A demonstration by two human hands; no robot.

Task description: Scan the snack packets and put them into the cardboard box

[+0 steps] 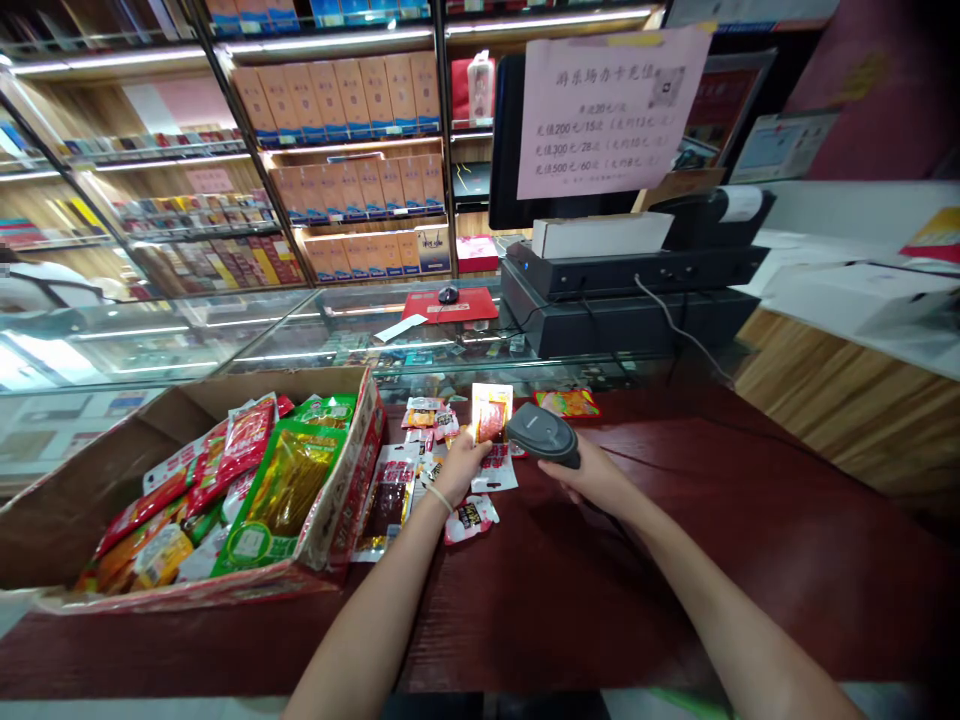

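Note:
Pinched in my left hand (463,468) is a small snack packet (492,408), held upright with its pale top lit brightly. My right hand (589,478) is wrapped round the handle of a dark grey barcode scanner (544,432), whose head points left at the packet, very close to it. Several small snack packets (435,418) lie on the dark red counter (570,600) around my left hand. One pink and white packet (471,518) is just below it, and a larger clear-fronted packet (388,500) lies to its left. A red and green packet (568,402) lies behind the scanner.
At the left stands an open cardboard box (367,450) full of snack bags. A glass display case (300,330) runs behind, with a mouse (448,295) on a red mat. Back right are a monitor (506,150) and a cash drawer (622,318). A person (52,285) is at far left.

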